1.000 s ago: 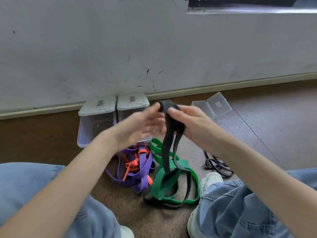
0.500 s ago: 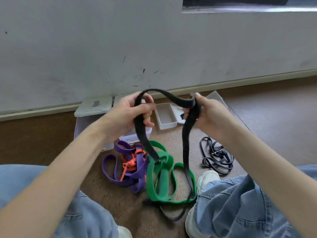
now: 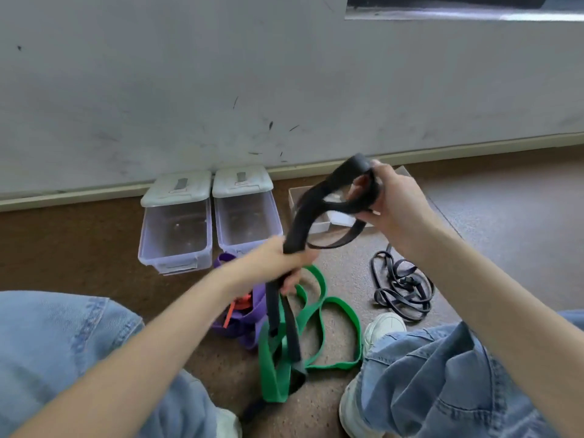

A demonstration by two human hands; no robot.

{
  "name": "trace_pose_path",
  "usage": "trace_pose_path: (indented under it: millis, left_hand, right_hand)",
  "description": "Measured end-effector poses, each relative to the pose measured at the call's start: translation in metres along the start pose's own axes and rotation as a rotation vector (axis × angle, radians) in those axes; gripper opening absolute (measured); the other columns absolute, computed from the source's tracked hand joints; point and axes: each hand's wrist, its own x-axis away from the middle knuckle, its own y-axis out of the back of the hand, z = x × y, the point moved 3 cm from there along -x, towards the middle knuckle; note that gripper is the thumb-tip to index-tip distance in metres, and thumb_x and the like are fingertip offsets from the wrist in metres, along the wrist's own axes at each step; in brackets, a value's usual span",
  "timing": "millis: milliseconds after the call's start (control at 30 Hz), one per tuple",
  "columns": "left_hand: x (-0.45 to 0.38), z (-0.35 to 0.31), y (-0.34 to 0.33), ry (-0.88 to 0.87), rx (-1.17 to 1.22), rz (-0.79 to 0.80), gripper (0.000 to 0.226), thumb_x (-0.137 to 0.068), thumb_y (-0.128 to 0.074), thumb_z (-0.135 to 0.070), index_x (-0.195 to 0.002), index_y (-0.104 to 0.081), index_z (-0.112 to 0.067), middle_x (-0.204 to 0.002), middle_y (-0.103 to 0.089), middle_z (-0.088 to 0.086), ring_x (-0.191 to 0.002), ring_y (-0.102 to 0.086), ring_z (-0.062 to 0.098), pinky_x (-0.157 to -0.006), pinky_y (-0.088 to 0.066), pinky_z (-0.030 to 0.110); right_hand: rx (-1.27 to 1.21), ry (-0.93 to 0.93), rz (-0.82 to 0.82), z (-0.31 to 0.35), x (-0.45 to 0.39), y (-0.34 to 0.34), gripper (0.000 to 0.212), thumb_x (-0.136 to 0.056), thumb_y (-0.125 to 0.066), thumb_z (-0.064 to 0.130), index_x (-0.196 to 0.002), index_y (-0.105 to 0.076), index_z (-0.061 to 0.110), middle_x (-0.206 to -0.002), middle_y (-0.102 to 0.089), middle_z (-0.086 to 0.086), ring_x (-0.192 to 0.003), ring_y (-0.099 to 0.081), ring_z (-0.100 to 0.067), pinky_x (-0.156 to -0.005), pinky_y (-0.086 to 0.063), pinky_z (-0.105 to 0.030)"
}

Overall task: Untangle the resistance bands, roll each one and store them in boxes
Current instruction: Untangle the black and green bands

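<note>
Both hands grip the black band (image 3: 311, 216): left hand (image 3: 284, 260) clenched, right hand (image 3: 390, 200) pinching the 1 o'clock end; pull slowly past the green band (image 3: 319, 314).

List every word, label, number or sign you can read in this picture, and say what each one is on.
No text can be read anywhere.
Left box lid: a small grey patch, maybe a label or latch, too blurred to read.
Right box lid: the same kind of patch, also unreadable.
Wall: only scuffs and dark marks, no writing.
Bands, jeans and shoes: no print visible.
</note>
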Motion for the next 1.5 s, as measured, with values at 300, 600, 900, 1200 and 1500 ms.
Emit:
trace_pose_path:
  millis: [300,600,900,1200,1500]
  left_hand:
    - [0.024,-0.052,0.054,0.107,-0.609,-0.170,0.022,-0.082,-0.070,-0.028,-0.074,-0.055,-0.014,-0.045,-0.052,-0.003,-0.035,-0.046,0.008,-0.046,-0.045,0.025]
    - [0.014,-0.059,0.044,-0.195,-0.464,-0.187,0.009,-0.070,-0.069,-0.020,-0.067,-0.061,-0.019,-0.047,-0.054,-0.011,-0.042,-0.048,0.001,-0.043,-0.038,0.014]
    - [-0.001,0.038,0.004,0.067,-0.622,0.186,0.014,-0.090,-0.059,-0.016,-0.077,-0.057,-0.010,-0.075,-0.064,0.002,-0.062,-0.053,0.001,-0.063,-0.040,0.019]
    - [0.032,-0.081,0.081,-0.381,-0.220,-0.537,0.030,-0.090,-0.058,-0.014,-0.060,-0.054,-0.018,-0.041,-0.050,-0.006,-0.039,-0.052,0.003,-0.046,-0.042,0.015]
    - [0.017,-0.060,0.036,-0.276,-0.555,-0.341,0.035,-0.071,-0.068,-0.014,-0.049,-0.046,-0.027,-0.041,-0.046,-0.013,-0.042,-0.042,-0.001,-0.044,-0.030,0.013]
  right_hand:
    - [1.392,0.177,0.223,-0.020,-0.003,0.003,0.042,-0.084,-0.064,0.036,-0.116,-0.056,0.009,-0.113,-0.062,-0.007,-0.106,-0.057,-0.024,-0.090,-0.046,-0.032]
    - [0.918,0.267,0.596,-0.017,0.026,-0.036,0.018,-0.084,-0.066,0.011,-0.097,-0.063,-0.002,-0.087,-0.065,-0.019,-0.080,-0.057,-0.031,-0.079,-0.047,-0.042]
    - [-0.017,0.233,0.620,0.019,0.033,-0.029,0.021,-0.083,-0.054,0.002,-0.072,-0.065,0.016,-0.069,-0.058,0.002,-0.069,-0.055,-0.014,-0.080,-0.048,-0.027]
    - [1.149,-0.139,0.502,-0.015,0.010,0.002,0.047,-0.083,-0.068,0.028,-0.123,-0.051,0.011,-0.118,-0.061,-0.004,-0.107,-0.058,-0.019,-0.094,-0.042,-0.030]
    - [0.849,0.211,0.627,-0.026,0.029,-0.040,0.048,-0.074,-0.077,0.025,-0.115,-0.052,0.020,-0.114,-0.062,0.001,-0.110,-0.058,-0.013,-0.100,-0.044,-0.037]
